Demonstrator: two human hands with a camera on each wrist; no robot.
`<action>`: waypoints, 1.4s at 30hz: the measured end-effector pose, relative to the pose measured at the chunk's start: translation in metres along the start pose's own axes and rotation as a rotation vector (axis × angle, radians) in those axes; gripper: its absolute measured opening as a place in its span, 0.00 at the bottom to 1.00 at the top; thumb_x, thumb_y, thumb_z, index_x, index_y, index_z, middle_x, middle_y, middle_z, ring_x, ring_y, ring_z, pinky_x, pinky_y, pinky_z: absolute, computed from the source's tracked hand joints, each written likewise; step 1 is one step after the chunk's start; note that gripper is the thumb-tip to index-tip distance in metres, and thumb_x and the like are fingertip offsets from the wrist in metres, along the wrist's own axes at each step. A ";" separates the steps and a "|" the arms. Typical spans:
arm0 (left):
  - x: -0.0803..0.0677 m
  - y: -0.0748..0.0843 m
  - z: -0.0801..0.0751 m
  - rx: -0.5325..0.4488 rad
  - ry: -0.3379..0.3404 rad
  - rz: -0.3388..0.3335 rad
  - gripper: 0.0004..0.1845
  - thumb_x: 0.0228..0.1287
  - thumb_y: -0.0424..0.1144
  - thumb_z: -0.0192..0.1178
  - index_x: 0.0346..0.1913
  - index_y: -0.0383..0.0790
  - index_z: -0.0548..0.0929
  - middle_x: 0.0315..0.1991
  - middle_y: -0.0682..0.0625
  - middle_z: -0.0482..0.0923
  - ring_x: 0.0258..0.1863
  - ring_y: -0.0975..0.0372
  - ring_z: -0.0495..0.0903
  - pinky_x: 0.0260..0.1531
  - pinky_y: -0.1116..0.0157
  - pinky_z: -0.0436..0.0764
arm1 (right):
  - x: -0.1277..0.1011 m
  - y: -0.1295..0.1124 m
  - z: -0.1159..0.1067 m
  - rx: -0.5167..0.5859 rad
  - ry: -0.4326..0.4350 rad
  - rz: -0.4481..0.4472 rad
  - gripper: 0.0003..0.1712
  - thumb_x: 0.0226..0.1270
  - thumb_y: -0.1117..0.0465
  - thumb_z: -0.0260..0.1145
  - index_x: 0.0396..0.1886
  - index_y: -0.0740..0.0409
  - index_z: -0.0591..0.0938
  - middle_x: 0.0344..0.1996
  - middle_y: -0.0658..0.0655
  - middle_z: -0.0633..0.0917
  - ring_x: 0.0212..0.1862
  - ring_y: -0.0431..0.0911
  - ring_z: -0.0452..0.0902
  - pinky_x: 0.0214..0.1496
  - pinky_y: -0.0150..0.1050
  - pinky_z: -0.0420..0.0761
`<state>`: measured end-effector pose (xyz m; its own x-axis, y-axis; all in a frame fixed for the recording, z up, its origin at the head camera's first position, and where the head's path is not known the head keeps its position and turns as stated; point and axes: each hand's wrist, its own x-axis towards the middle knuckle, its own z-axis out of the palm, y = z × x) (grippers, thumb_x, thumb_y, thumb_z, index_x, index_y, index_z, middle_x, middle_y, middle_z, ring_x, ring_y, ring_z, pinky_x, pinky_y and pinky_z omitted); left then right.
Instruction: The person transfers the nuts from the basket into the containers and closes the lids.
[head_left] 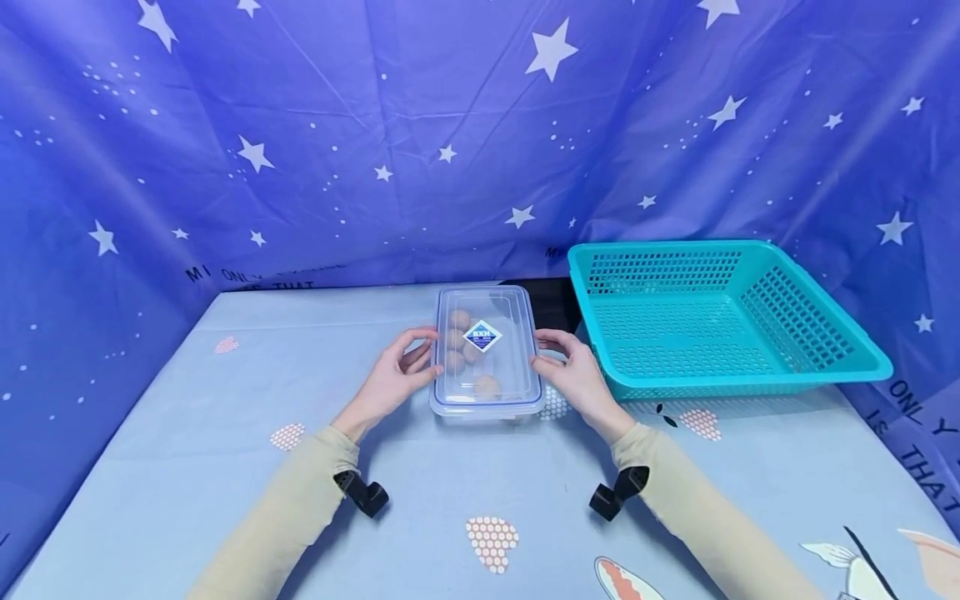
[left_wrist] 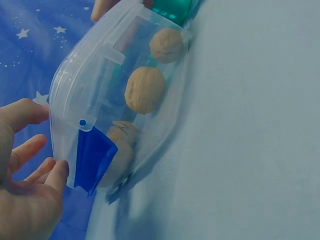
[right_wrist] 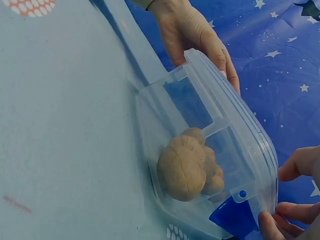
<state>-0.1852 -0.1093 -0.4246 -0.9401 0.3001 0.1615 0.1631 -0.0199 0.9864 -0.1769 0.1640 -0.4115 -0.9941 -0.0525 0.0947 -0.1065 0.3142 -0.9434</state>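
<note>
A clear plastic food container [head_left: 517,362] with a blue-rimmed lid stands on the table, a diamond-shaped label [head_left: 482,336] on top. Through its walls several walnuts [left_wrist: 145,90] show. My left hand [head_left: 392,372] holds the lid's left edge with thumb and fingers. Opposite it, my right hand [head_left: 576,375] holds the right edge the same way. A blue latch [left_wrist: 95,157] angles down below the lid beside the left fingers; another blue latch [right_wrist: 235,217] shows under the right fingers.
A turquoise perforated basket [head_left: 731,382] stands just right of the container. Something flat and black [head_left: 555,302] lies behind the container, near the back edge. A blue star-patterned curtain [head_left: 450,125] hangs behind the cloth-covered table [head_left: 450,508].
</note>
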 end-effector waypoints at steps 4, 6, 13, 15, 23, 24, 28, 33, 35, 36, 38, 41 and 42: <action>0.002 -0.001 0.000 0.041 -0.001 -0.001 0.24 0.57 0.18 0.60 0.59 0.23 0.70 0.69 0.35 0.56 0.68 0.44 0.60 0.63 0.65 0.66 | 0.003 0.002 0.001 -0.030 0.007 -0.017 0.26 0.62 0.71 0.63 0.60 0.71 0.73 0.55 0.68 0.76 0.57 0.57 0.73 0.59 0.46 0.76; 0.004 -0.001 0.000 0.093 0.005 0.004 0.24 0.58 0.19 0.60 0.58 0.23 0.71 0.68 0.34 0.59 0.68 0.44 0.61 0.63 0.64 0.66 | 0.007 0.004 0.002 -0.066 0.016 -0.031 0.27 0.63 0.69 0.64 0.62 0.69 0.72 0.53 0.67 0.76 0.56 0.57 0.73 0.59 0.47 0.74; 0.018 0.000 -0.001 0.300 0.034 0.027 0.24 0.61 0.28 0.62 0.61 0.27 0.72 0.63 0.34 0.64 0.64 0.43 0.67 0.61 0.55 0.71 | 0.022 0.014 0.004 -0.143 0.014 0.006 0.32 0.69 0.57 0.62 0.69 0.65 0.67 0.52 0.63 0.72 0.56 0.55 0.70 0.59 0.49 0.71; 0.020 -0.003 -0.003 0.319 0.014 -0.003 0.25 0.64 0.30 0.61 0.63 0.32 0.70 0.65 0.33 0.61 0.63 0.40 0.66 0.61 0.49 0.70 | 0.024 0.016 0.003 -0.146 -0.028 0.031 0.35 0.71 0.54 0.60 0.72 0.63 0.63 0.57 0.66 0.69 0.60 0.58 0.66 0.62 0.51 0.69; 0.018 -0.016 -0.009 0.104 -0.090 -0.205 0.30 0.71 0.36 0.54 0.71 0.48 0.55 0.67 0.30 0.53 0.65 0.39 0.62 0.59 0.48 0.71 | 0.027 0.026 -0.002 0.034 -0.203 0.186 0.48 0.72 0.47 0.58 0.79 0.46 0.39 0.65 0.72 0.66 0.60 0.62 0.70 0.60 0.53 0.73; 0.018 -0.017 -0.009 0.079 -0.088 -0.213 0.31 0.72 0.35 0.53 0.72 0.48 0.54 0.66 0.29 0.54 0.64 0.39 0.63 0.58 0.49 0.73 | 0.027 0.026 -0.001 0.043 -0.204 0.196 0.49 0.72 0.46 0.58 0.79 0.46 0.38 0.62 0.71 0.69 0.57 0.60 0.73 0.59 0.50 0.75; 0.018 -0.018 -0.009 0.053 -0.080 -0.226 0.31 0.72 0.34 0.53 0.73 0.49 0.53 0.63 0.28 0.58 0.59 0.40 0.69 0.53 0.51 0.78 | 0.027 0.023 0.000 0.044 -0.147 0.186 0.51 0.69 0.49 0.62 0.78 0.50 0.40 0.55 0.69 0.74 0.51 0.56 0.77 0.54 0.47 0.78; 0.018 -0.016 -0.008 0.058 -0.078 -0.247 0.32 0.72 0.35 0.52 0.73 0.50 0.52 0.63 0.30 0.57 0.58 0.41 0.69 0.50 0.53 0.80 | 0.027 0.020 0.003 0.048 -0.091 0.183 0.51 0.67 0.53 0.65 0.78 0.56 0.43 0.58 0.68 0.71 0.54 0.58 0.76 0.57 0.49 0.77; 0.018 -0.016 -0.008 0.055 -0.074 -0.252 0.32 0.72 0.35 0.52 0.73 0.50 0.51 0.63 0.31 0.55 0.58 0.40 0.68 0.48 0.53 0.81 | 0.028 0.019 0.005 0.045 -0.090 0.183 0.50 0.67 0.54 0.64 0.78 0.58 0.45 0.57 0.67 0.71 0.53 0.57 0.76 0.57 0.48 0.77; 0.017 -0.016 -0.008 0.059 -0.071 -0.252 0.32 0.72 0.35 0.52 0.73 0.50 0.51 0.63 0.31 0.55 0.57 0.41 0.68 0.48 0.53 0.81 | 0.029 0.019 0.005 0.044 -0.093 0.184 0.49 0.67 0.54 0.64 0.78 0.58 0.45 0.56 0.67 0.72 0.53 0.57 0.76 0.56 0.47 0.77; 0.017 -0.016 -0.009 0.074 -0.066 -0.247 0.34 0.72 0.35 0.52 0.74 0.49 0.49 0.63 0.32 0.54 0.57 0.41 0.68 0.46 0.53 0.81 | 0.030 0.018 0.007 0.043 -0.097 0.182 0.47 0.67 0.54 0.62 0.78 0.58 0.47 0.55 0.68 0.73 0.53 0.57 0.76 0.56 0.48 0.77; 0.017 -0.014 -0.009 0.104 -0.058 -0.242 0.35 0.72 0.36 0.52 0.75 0.48 0.47 0.64 0.34 0.53 0.55 0.43 0.69 0.46 0.54 0.81 | 0.032 0.017 0.010 0.047 -0.101 0.175 0.45 0.68 0.55 0.59 0.77 0.58 0.48 0.60 0.69 0.71 0.58 0.57 0.71 0.60 0.51 0.74; 0.017 -0.014 -0.009 0.116 -0.057 -0.242 0.36 0.72 0.37 0.52 0.75 0.48 0.46 0.64 0.34 0.52 0.55 0.44 0.69 0.46 0.54 0.81 | 0.033 0.017 0.011 0.053 -0.104 0.174 0.45 0.68 0.55 0.59 0.78 0.57 0.47 0.63 0.69 0.69 0.60 0.58 0.69 0.62 0.52 0.72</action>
<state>-0.2061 -0.1122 -0.4355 -0.9381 0.3361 -0.0835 -0.0278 0.1672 0.9855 -0.2112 0.1570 -0.4276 -0.9897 -0.1007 -0.1015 0.0701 0.2772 -0.9582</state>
